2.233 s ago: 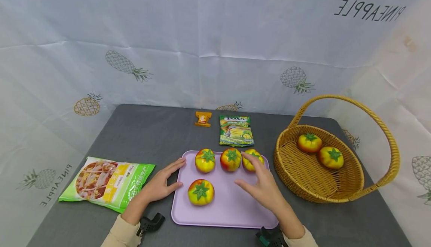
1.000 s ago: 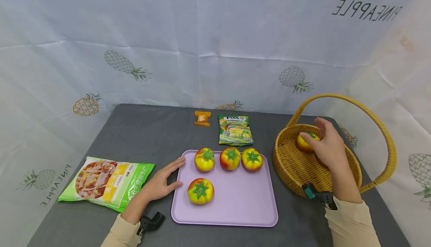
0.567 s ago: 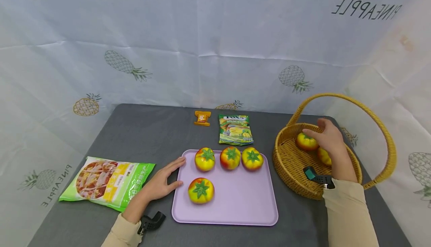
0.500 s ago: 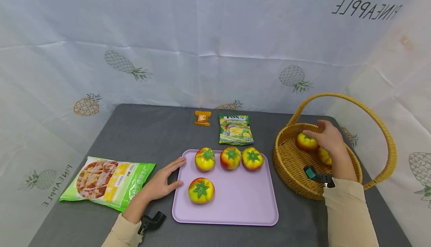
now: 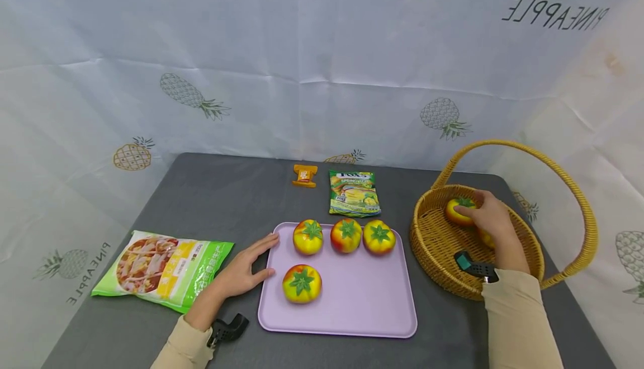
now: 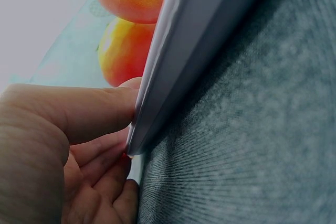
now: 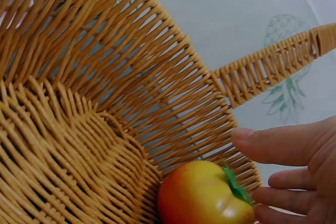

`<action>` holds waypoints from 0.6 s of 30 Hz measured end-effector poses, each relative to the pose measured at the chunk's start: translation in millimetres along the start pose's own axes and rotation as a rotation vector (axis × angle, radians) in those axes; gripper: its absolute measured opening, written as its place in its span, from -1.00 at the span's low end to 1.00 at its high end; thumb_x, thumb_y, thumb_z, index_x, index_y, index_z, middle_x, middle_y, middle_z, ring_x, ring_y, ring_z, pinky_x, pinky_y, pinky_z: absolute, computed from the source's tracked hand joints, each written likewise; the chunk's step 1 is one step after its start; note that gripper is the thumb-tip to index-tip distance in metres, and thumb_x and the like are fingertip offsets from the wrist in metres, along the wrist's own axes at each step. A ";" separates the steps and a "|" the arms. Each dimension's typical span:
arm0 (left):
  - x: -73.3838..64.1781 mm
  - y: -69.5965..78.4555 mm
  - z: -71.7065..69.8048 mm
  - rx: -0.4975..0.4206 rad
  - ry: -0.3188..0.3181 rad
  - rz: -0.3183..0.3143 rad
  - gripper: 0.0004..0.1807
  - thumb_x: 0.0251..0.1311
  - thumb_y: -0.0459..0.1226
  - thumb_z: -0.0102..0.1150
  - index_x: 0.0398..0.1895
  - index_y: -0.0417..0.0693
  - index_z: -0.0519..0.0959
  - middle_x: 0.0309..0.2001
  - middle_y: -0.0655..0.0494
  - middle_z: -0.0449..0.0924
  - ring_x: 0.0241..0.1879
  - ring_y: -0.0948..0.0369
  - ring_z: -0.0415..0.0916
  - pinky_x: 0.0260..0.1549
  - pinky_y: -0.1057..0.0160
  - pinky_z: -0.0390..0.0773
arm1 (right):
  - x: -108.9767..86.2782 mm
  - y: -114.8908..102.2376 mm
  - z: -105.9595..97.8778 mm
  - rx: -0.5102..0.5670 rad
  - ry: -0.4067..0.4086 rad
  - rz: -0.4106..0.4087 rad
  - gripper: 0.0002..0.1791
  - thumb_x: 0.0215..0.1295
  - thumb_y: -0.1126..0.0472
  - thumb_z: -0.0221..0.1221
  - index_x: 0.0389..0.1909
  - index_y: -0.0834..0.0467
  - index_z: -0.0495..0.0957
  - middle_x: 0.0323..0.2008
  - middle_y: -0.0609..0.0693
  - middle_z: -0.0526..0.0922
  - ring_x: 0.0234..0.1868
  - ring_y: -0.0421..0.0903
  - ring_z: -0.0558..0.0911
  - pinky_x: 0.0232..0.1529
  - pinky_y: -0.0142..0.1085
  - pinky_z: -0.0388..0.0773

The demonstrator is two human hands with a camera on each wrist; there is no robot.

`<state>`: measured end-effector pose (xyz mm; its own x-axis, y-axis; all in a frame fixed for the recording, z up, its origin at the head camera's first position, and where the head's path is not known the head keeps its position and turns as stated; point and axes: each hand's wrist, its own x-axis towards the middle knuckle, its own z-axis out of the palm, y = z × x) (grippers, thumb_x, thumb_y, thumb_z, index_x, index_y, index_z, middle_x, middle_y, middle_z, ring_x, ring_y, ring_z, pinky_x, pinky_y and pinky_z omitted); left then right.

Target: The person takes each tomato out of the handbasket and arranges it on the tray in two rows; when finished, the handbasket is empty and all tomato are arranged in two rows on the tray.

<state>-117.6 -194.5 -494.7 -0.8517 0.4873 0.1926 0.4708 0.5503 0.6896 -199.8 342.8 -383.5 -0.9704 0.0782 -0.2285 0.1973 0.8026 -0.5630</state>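
Note:
My left hand (image 5: 240, 273) rests at the left rim of a lilac tray (image 5: 362, 307), fingers extended. In the left wrist view its thumb (image 6: 100, 109) touches the tray's edge (image 6: 181, 56). Several red-yellow persimmons with green leaf tops sit on the tray, one of them (image 5: 302, 284) at front left. My right hand (image 5: 492, 217) reaches into a wicker basket (image 5: 437, 265), over a persimmon (image 5: 454, 214). In the right wrist view the thumb and fingers stand beside this persimmon (image 7: 197, 195), not curled round it. A second persimmon (image 5: 486, 239) is mostly hidden under the hand.
A green food bag (image 5: 161, 268) lies left of the tray. Behind the tray are a green Fox's packet (image 5: 354, 194) and a small orange wrapped snack (image 5: 304, 175). The basket's tall handle (image 5: 563, 176) arches over its right side. A pineapple-print cloth hangs behind the table.
My right hand moved from over the tray's back-right persimmon to the basket, then lowered towards the back persimmon there. My left hand stayed at the tray's rim.

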 end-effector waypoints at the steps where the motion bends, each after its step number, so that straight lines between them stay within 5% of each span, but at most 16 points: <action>1: 0.1 0.0 -0.1 0.003 0.000 -0.003 -0.32 0.17 -0.17 0.23 0.36 -0.13 0.30 0.41 -0.01 0.22 0.43 0.07 0.09 0.36 0.34 0.12 | 0.8 0.7 0.7 -0.004 0.002 -0.004 0.02 0.32 -0.20 0.03 0.41 0.47 -0.18 0.32 0.57 0.03 0.27 0.49 0.13 0.18 0.29 0.19; 5: 1.0 0.5 -0.3 0.020 -0.002 -0.014 -0.32 0.17 -0.15 0.23 0.36 -0.12 0.30 0.41 0.01 0.22 0.42 0.03 0.10 0.32 0.08 0.21 | 3.2 3.2 3.8 -0.017 0.024 -0.013 -0.01 0.33 -0.16 0.05 0.41 0.46 -0.17 0.33 0.54 0.03 0.26 0.48 0.15 0.17 0.28 0.20; 18: 0.5 1.1 -0.4 0.010 -0.003 -0.008 -0.33 0.17 -0.16 0.23 0.35 -0.14 0.30 0.40 -0.01 0.23 0.41 -0.02 0.12 0.33 0.14 0.19 | 7.5 9.4 12.2 -0.068 0.054 -0.032 -0.04 0.29 -0.07 0.13 0.37 0.52 -0.08 0.22 0.57 0.17 0.06 0.39 0.33 0.01 0.20 0.34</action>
<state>-117.6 -193.9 -493.6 -0.8544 0.4855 0.1850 0.4666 0.5605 0.6842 -203.5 343.8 -400.2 -0.9825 0.0823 -0.1672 0.1581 0.8434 -0.5135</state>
